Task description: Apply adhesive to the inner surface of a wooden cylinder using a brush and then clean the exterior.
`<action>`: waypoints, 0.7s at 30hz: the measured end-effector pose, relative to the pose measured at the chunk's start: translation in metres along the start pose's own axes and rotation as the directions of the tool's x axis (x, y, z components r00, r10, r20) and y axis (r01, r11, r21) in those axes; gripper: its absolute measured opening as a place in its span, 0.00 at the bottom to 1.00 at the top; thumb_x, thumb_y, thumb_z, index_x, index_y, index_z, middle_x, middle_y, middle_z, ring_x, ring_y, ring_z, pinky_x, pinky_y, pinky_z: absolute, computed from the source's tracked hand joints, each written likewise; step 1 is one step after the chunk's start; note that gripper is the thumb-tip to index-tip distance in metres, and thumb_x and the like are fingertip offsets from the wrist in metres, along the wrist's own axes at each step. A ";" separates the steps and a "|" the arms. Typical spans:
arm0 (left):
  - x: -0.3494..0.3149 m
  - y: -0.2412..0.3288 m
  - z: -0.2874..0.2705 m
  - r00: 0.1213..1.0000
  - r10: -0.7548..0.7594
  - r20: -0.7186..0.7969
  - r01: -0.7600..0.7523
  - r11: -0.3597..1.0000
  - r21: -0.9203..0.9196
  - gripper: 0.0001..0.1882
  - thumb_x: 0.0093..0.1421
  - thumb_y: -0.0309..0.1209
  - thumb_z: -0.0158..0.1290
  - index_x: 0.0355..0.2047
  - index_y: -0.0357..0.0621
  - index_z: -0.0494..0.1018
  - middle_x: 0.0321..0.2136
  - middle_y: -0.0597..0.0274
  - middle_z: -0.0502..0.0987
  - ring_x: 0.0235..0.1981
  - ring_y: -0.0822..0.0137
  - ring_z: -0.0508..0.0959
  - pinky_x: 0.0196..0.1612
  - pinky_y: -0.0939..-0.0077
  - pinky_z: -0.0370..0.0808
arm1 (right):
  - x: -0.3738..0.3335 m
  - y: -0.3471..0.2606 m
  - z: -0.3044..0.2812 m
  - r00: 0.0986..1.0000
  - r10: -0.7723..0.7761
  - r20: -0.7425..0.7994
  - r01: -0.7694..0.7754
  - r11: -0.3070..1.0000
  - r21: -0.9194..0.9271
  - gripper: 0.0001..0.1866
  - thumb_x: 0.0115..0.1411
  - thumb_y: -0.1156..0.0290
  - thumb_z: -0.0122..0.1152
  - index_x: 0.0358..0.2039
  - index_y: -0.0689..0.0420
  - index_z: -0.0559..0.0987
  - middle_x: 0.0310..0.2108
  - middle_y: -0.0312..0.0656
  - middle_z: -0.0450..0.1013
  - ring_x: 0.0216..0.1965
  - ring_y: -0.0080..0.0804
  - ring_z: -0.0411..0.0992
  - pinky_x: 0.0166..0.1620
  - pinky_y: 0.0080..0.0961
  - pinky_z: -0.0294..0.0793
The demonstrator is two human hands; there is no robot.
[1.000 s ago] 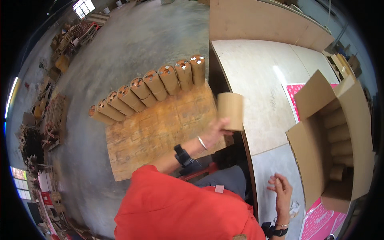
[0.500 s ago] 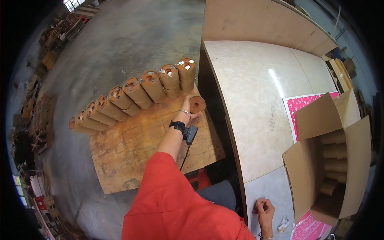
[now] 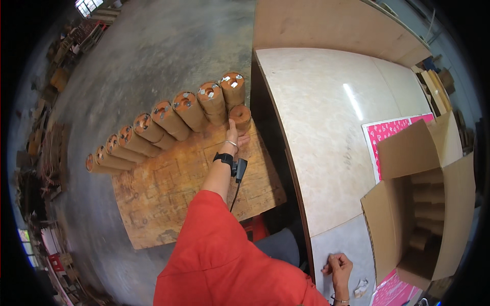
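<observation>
Tube (image 3: 240, 118), a short brown cardboard cylinder, stands on the wooden board (image 3: 194, 194) with its long axis upright and capped end up, just beyond the left hand's (image 3: 234, 137) fingertips, which touch its side. Whether they grip it cannot be told. Behind it runs a row of tubes (image 3: 168, 120). Right hand (image 3: 339, 268) rests curled on the table (image 3: 326, 132), near an open box (image 3: 434, 204).

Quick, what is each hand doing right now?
Left hand: holding a brown cylinder upright on the wooden board.
Right hand: fingers curled, resting empty on the table.
</observation>
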State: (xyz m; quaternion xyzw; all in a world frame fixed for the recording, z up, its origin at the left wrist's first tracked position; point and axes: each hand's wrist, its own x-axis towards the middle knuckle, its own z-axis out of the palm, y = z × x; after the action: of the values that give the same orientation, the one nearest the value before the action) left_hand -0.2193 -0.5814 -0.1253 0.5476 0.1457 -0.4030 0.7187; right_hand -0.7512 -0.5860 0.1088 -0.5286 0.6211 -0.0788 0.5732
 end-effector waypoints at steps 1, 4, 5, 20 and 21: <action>-0.004 -0.004 -0.003 1.000 0.005 0.006 -0.005 1.000 0.004 0.50 0.58 0.67 0.35 0.64 0.33 0.45 0.55 0.28 0.61 0.50 0.36 0.71 0.43 0.55 0.78 | 0.000 -0.001 0.001 1.000 -0.005 -0.003 0.005 1.000 0.005 0.10 0.60 0.68 0.59 0.27 0.62 0.74 0.15 0.40 0.72 0.14 0.25 0.72 0.17 0.19 0.71; -0.018 -0.017 -0.007 1.000 0.003 0.031 -0.008 0.988 0.156 0.44 0.61 0.60 0.42 0.63 0.36 0.48 0.51 0.36 0.68 0.42 0.45 0.77 0.40 0.56 0.79 | -0.004 0.000 0.002 1.000 -0.015 -0.017 0.015 0.999 0.040 0.11 0.60 0.69 0.59 0.26 0.62 0.73 0.16 0.40 0.72 0.15 0.25 0.72 0.18 0.19 0.71; -0.022 -0.019 -0.007 0.999 0.005 0.054 -0.014 0.986 0.168 0.44 0.61 0.60 0.42 0.63 0.36 0.48 0.51 0.36 0.68 0.42 0.45 0.77 0.40 0.56 0.79 | -0.004 0.001 0.002 0.999 -0.019 -0.035 0.021 0.998 0.059 0.11 0.60 0.69 0.59 0.26 0.62 0.73 0.16 0.40 0.72 0.15 0.25 0.72 0.18 0.19 0.71; -0.300 0.088 0.220 0.590 0.022 0.807 -0.696 0.520 0.495 0.16 0.62 0.41 0.51 0.40 0.40 0.73 0.24 0.62 0.77 0.25 0.74 0.76 0.28 0.83 0.72 | -0.090 0.112 -0.066 0.784 -0.517 -0.343 0.329 0.815 -0.478 0.05 0.55 0.71 0.59 0.31 0.58 0.79 0.24 0.47 0.75 0.24 0.42 0.75 0.27 0.30 0.73; -0.331 0.074 0.245 0.509 -0.073 0.858 -0.731 0.489 0.475 0.17 0.63 0.41 0.50 0.41 0.39 0.72 0.25 0.61 0.77 0.26 0.73 0.77 0.29 0.82 0.72 | -0.100 0.130 -0.073 0.772 -0.520 -0.366 0.335 0.822 -0.461 0.05 0.55 0.71 0.59 0.31 0.58 0.79 0.24 0.47 0.75 0.24 0.42 0.75 0.27 0.30 0.73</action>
State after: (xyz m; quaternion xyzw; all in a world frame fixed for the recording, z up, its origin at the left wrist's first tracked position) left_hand -0.4310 -0.6587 0.2278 0.5857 -0.5149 -0.4474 0.4378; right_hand -0.9046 -0.4924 0.1044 -0.7201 0.6058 -0.2186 0.2584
